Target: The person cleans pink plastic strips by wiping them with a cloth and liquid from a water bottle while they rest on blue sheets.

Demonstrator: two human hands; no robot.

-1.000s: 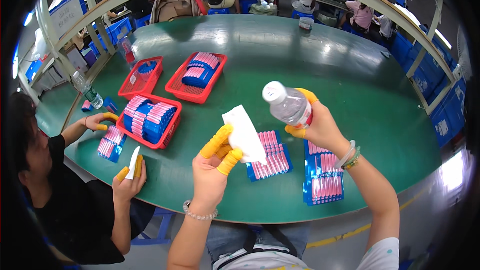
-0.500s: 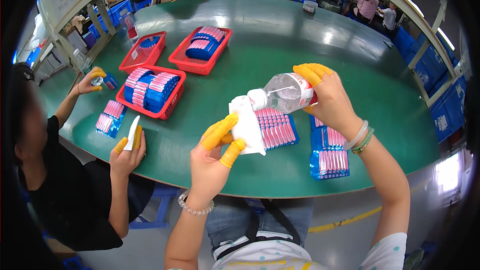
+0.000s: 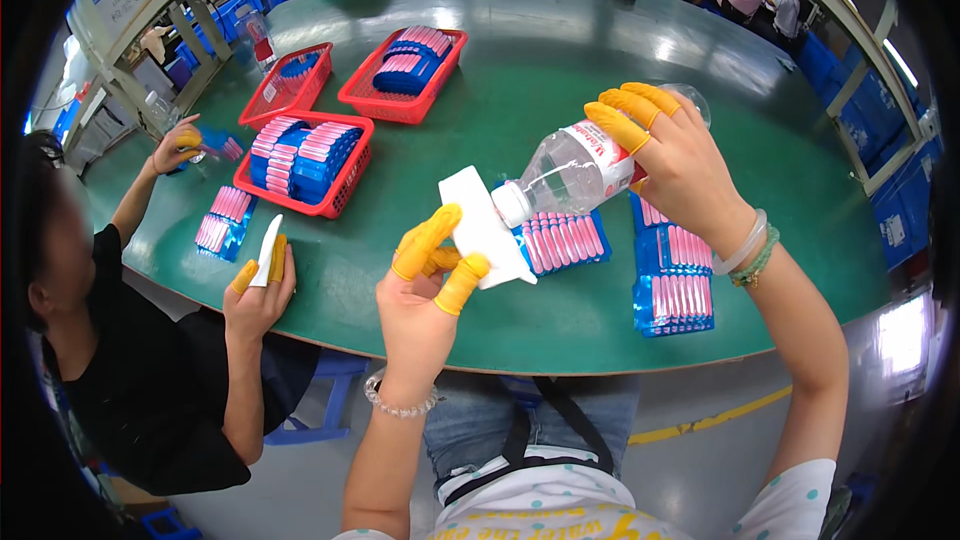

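My left hand (image 3: pixel 425 285), with yellow finger cots, pinches a folded white cloth (image 3: pixel 484 227) above the near edge of the green table (image 3: pixel 560 60). My right hand (image 3: pixel 668 155), also in yellow cots, grips a clear plastic water bottle (image 3: pixel 572 168) tipped down to the left. The bottle's white cap end touches the cloth. Just beyond the cloth lies a blue tray of pink strips (image 3: pixel 562 241).
Another blue pack of pink strips (image 3: pixel 670 275) lies at the right. Three red baskets (image 3: pixel 305 160) (image 3: pixel 402 65) (image 3: pixel 288 82) with blue and pink packs stand at the left. A person in black sits at my left, one hand (image 3: pixel 258 285) holding a white cloth.
The bottle went from upright to tipped with its cap against the cloth. My left hand stays on the cloth. The neighbour's far hand shifted on the table.
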